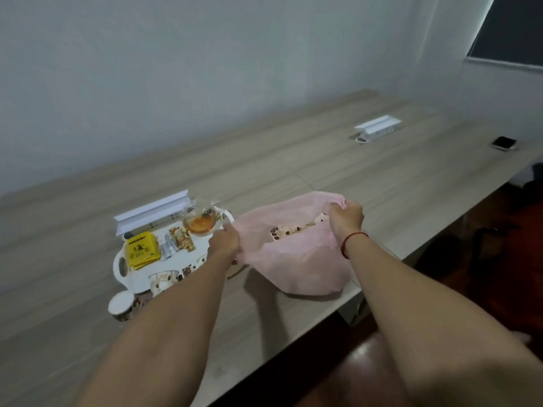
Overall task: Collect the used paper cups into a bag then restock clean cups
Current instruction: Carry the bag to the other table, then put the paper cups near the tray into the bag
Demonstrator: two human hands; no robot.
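Pink bag (296,259), mouth upward and long left-to-right, rim in pinching fingers of left hand (224,240) and right hand (346,217)

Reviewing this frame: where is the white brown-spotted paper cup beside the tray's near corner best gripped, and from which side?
Probably pinch the white brown-spotted paper cup at its open rim, from above-left: its mouth faces up, the left forearm crosses its right side, and the white tray sits behind. The left hand and right hand hold the pink plastic bag.
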